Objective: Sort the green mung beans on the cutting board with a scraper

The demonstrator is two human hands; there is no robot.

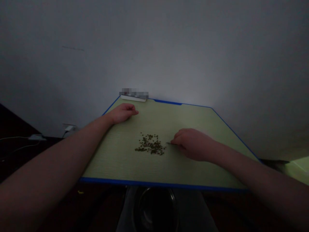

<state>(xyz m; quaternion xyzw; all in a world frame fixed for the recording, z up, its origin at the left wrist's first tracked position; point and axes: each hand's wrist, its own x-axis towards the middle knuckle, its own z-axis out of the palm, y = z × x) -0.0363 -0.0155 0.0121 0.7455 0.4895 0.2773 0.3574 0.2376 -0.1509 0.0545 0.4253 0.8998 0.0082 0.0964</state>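
Many small brown-green grains, like seeds or peppercorns, lie loosely scattered on the pale yellow-green tabletop. Just right of them is my right hand, closed around a thin, pointed, dark tool. Its tip points left at the edge of the grains; most of the tool is hidden in my fingers, so its exact kind does not show. My left hand rests on the far left of the table, fingers curled in and thumb pointing right, with nothing visible in it. It is apart from the grains.
A white, flat object, partly blurred out, lies at the table's far left corner against the wall. Blue edging borders the table. Below its front edge, a dark round bowl sits between my legs. A plug and cables are at left.
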